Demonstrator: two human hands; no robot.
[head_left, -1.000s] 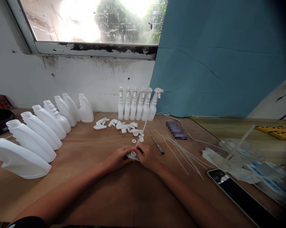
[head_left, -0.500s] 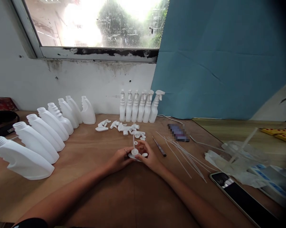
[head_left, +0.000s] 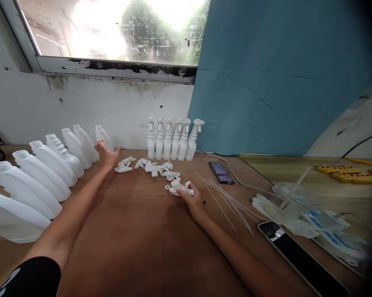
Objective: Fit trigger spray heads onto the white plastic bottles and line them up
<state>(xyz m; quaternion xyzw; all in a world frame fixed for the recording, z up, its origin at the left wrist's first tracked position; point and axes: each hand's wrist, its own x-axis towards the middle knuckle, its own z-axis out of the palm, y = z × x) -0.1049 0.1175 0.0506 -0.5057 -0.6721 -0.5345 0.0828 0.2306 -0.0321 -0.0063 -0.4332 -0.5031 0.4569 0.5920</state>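
My left hand point(head_left: 107, 157) is stretched out at the back left, thumb and fingers spread in front of an open-necked white plastic bottle point(head_left: 103, 134). It hides the lower part of that bottle, and whether it touches it I cannot tell. Over the middle of the table, my right hand point(head_left: 194, 203) grips a white trigger spray head point(head_left: 183, 189), its fingers closed on the trigger end. A thin tube stands up from the spray head's cap side. Just behind lie several loose white spray heads point(head_left: 156, 168).
Uncapped white bottles point(head_left: 40, 169) stand in a row on the left. Several bottles with spray heads point(head_left: 168, 144) stand against the wall. To the right are thin white tubes point(head_left: 227, 198), a phone point(head_left: 221, 172), a larger phone point(head_left: 297, 255) and a power strip point(head_left: 337, 243).
My left hand has let go of the spray head and moved far left and back to the end bottle. My right hand now holds the spray head alone. The view has shifted slightly right.
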